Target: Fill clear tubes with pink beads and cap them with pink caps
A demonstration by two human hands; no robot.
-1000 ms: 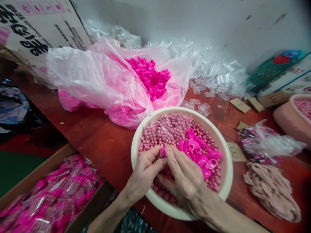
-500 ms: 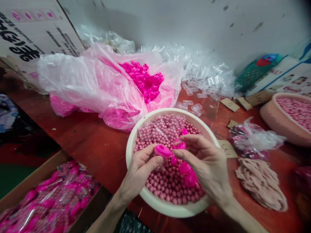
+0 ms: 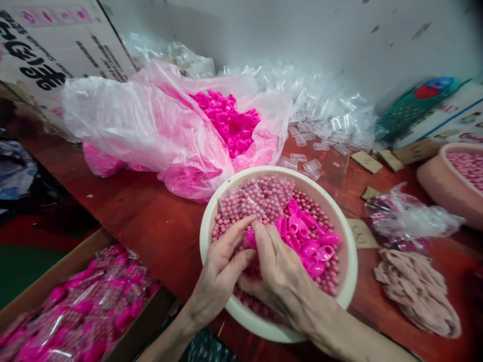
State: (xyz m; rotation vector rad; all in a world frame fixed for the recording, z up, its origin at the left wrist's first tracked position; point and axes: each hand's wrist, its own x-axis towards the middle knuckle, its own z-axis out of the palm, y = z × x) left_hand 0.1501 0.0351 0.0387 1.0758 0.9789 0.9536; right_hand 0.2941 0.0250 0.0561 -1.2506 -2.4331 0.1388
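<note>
Lying at the far left, an open cardboard box (image 3: 56,281) holds shiny packets of pink pieces. Next, a clear plastic bag (image 3: 151,125) of bright pink caps sits on the red-brown table (image 3: 151,221). In the round cream plastic basin (image 3: 349,261) of small dusty-pink beads, the left hand (image 3: 222,269) and right hand (image 3: 281,274) meet, fingertips pinched together on one bright pink plastic cap (image 3: 249,239). More caps lie just right.
</note>
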